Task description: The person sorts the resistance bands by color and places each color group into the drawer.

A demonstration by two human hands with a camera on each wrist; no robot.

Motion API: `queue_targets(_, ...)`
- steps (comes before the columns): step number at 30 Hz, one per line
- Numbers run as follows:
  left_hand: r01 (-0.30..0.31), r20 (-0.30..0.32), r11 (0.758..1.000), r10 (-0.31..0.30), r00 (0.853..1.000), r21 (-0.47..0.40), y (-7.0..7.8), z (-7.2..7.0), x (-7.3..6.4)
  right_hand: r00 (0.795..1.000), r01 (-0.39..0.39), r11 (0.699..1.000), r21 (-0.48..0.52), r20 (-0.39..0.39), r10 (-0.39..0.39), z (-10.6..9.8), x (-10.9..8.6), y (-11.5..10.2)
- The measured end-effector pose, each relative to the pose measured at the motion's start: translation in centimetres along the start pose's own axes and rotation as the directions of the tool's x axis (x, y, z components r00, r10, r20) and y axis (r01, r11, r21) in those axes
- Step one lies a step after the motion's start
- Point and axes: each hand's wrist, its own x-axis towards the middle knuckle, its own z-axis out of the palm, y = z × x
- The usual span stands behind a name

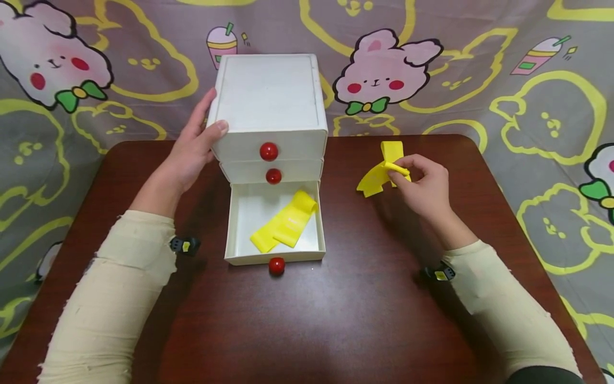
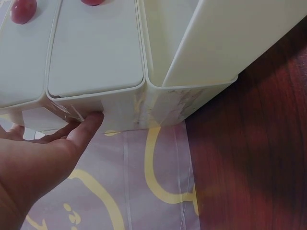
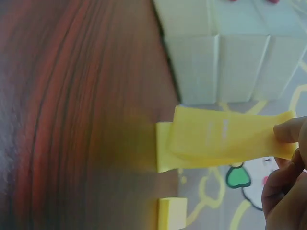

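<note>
A white three-drawer box (image 1: pixel 268 96) with red round knobs stands on the table. My left hand (image 1: pixel 189 141) rests against its left side, fingers fairly straight along the wall and thumb at the upper front edge. The bottom drawer (image 1: pixel 242 213) is pulled out, and a folded yellow elastic band (image 1: pixel 290 221) lies inside it. To the right of the box, my right hand (image 1: pixel 424 184) pinches one end of another yellow elastic band (image 3: pixel 225 139) between thumb and fingers; the band hangs down, showing faint print. Close behind it is a further yellow band (image 1: pixel 392 150), partly hidden.
The brown table (image 1: pixel 307 320) reaches back to a patterned cloth (image 1: pixel 460 64) hung behind and at the sides. The open drawer, with its red knob (image 1: pixel 276 266), sticks out toward me. Upper and middle drawers are closed.
</note>
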Motion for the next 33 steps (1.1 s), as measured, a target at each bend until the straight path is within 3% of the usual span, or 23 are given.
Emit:
queue_targets(12,0.003,-0.003,1.000,-0.003,1.000,0.002,0.1,0.0,0.1,0.999,0.046,0.984,0.175,-0.031,-0.041,-2.0,-3.2,-7.9)
queue_targets(22,0.010,-0.004,1.000,-0.010,1.000,0.007,0.1,0.1,0.2,0.989,0.144,0.943,0.300,-0.065,-0.130,-0.7,-3.9,-8.2)
queue_targets(26,0.012,-0.002,1.000,-0.012,1.000,0.020,0.1,0.1,0.1,0.982,0.188,0.917,0.351,-0.073,-0.174,0.0,-4.2,-9.4)
queue_targets(33,0.011,-0.003,1.000,-0.011,1.000,0.017,0.1,0.0,0.0,0.964,0.240,0.874,0.422,0.003,-0.267,2.5,-4.5,-12.2)
